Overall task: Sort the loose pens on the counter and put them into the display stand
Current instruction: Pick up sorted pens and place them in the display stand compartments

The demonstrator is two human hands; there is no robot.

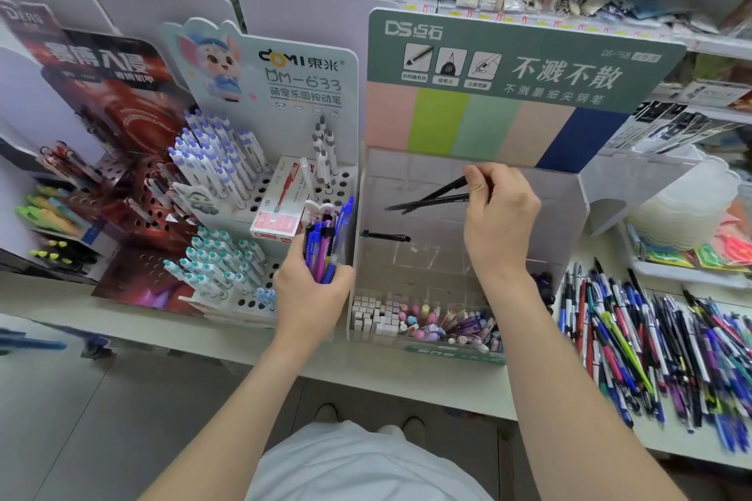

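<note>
The right hand (502,216) pinches two slim black pens (427,199) by one end between thumb and fingertips, their long bodies pointing left and slightly down over the upper back tier of the clear acrylic display stand with a green printed header (569,224). How the fingers close behind the pens is hidden by the back of the hand. The left hand (311,293) has its fingers curled round an upright bundle of blue and purple click pens (325,244), held against the stand's left wall. Inside the stand one more black capped pen (384,236) lies flat on a middle tier, below the two held pens. The right forearm crosses the stand's right front corner and covers part of it. The front compartment holds white block erasers (374,317) beside pastel small items, too blurred to name. Just right of the stand, a heap of loose mixed-colour pens (651,342) spreads over the white counter (203,334) and is cut off by the frame edge. Left of the bundle stands a white perforated pen rack with a cartoon mouse header (260,191), bearing white-and-blue pens and a red-and-white pen box (280,199). Farther left a dark red perforated rack (134,191) is partly cropped.
</note>
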